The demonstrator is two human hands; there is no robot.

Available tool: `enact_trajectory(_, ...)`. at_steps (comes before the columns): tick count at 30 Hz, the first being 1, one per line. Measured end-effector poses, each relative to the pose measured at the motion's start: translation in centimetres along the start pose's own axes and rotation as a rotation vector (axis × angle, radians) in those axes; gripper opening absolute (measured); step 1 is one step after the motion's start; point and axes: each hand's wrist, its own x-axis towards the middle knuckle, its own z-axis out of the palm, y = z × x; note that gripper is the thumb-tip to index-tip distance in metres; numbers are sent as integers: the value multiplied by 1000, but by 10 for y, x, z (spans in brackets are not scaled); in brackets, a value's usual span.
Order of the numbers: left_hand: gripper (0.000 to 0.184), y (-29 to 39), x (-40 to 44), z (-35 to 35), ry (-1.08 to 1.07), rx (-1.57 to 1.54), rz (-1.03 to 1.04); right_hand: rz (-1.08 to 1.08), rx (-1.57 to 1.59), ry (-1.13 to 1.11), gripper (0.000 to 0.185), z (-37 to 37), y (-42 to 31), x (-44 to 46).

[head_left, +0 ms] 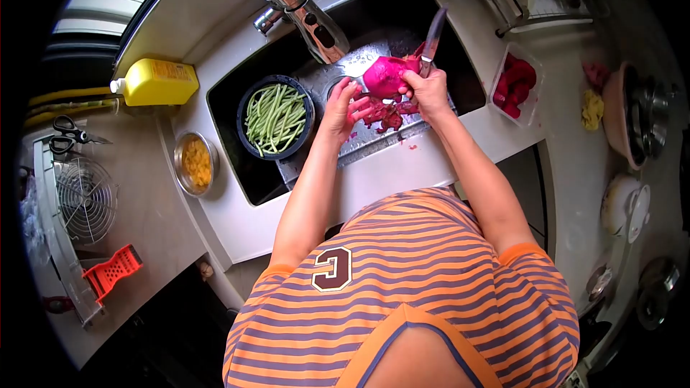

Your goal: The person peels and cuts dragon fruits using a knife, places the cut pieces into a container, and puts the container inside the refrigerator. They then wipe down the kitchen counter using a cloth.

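Note:
A bright magenta piece (385,76), which looks like peeled beetroot, is over the sink. My right hand (430,92) is closed, with a knife (433,37) upright in its grip and the thumb pressed against the magenta piece. Just left of that piece is my left hand (343,109), its pink-stained fingers apart and nothing visibly held. Dark red peelings (388,119) lie below both hands on the metal tray (338,149) in the sink. A dark bowl (309,118) of green beans (277,118) sits to the left.
Right of the sink is a clear container (530,113) with deep red pieces. The faucet (316,25) reaches over the sink from behind. At left are a yellow jug (162,82), a metal bowl (211,181) of orange-yellow food, scissors (72,134) and a red grater (113,270).

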Motion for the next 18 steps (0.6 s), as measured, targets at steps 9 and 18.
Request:
enact_trajectory(9,46,13,-10,37,-271,-92,-35,39,-64,-177,10,13,-13,-21)
enact_trajectory(18,60,-14,-3,22,-394,-674,-83,342,678,-109,4,5,-17,3)
